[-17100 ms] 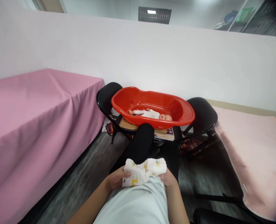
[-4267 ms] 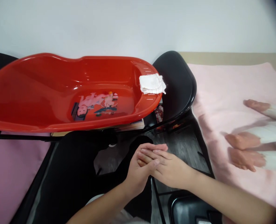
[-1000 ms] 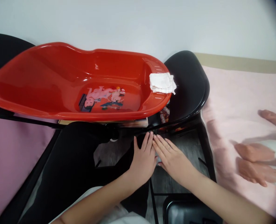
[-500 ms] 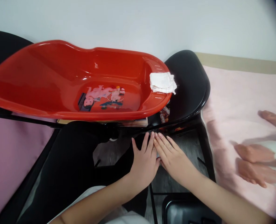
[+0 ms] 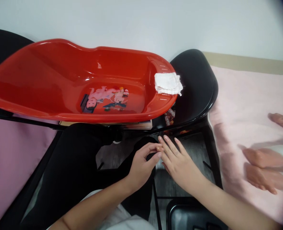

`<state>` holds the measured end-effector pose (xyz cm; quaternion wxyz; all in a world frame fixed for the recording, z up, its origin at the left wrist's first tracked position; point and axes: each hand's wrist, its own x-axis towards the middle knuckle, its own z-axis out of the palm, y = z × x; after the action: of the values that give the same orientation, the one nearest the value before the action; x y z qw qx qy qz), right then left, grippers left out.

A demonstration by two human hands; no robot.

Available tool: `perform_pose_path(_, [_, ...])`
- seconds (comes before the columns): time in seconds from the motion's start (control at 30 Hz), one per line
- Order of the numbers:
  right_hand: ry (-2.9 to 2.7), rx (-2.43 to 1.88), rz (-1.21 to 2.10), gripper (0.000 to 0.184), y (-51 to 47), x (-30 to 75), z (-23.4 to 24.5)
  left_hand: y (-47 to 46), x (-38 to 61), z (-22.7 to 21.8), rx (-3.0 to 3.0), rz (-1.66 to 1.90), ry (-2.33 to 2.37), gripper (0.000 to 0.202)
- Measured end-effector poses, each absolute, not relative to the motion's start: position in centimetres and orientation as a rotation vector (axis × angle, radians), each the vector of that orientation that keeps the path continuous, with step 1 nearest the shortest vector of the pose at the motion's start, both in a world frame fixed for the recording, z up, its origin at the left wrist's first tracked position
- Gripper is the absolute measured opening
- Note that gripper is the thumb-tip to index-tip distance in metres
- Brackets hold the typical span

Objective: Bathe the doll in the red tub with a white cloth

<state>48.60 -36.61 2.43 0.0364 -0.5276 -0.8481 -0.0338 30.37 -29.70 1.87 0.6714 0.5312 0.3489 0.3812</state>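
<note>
My left hand (image 5: 141, 164) is bent, its thumb and curled fingers closed on the tip of my right index finger. My right hand (image 5: 178, 159) is held flat, palm down, its other fingers stretched out and slightly spread. Both hands hover over my lap, in front of a red baby bathtub (image 5: 67, 110). On the bathtub floor is a printed picture of a baby (image 5: 103, 95). A folded white gauze cloth (image 5: 167, 83) lies over the tub's right rim, away from my hands.
The tub rests on black chairs, one black seat (image 5: 194, 83) showing at the right. A pink sheet (image 5: 239, 105) there bears several doll-like feet (image 5: 262, 158). Under the seat edge is something wrapped in clear plastic (image 5: 170, 118). Another black seat (image 5: 186, 214) stands below.
My left hand has gone from fingers spread beside the right to curled and closed on the right index finger. My right hand stays stretched out in nearly the same place.
</note>
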Motion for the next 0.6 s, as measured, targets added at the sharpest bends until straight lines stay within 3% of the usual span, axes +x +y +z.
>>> perform_pose_path(0.3, [-2.536, -1.673, -0.061, 0.075, -36.38, 48.36, 3.03, -29.89, 30.46, 2.95, 0.832, 0.834, 0.639, 0.022])
perform_pose_path(0.6, [-2.524, -1.685, -0.051, 0.068, -36.64, 48.28, 2.71, -30.19, 30.80, 3.06, 0.875, 0.851, 0.598, 0.022])
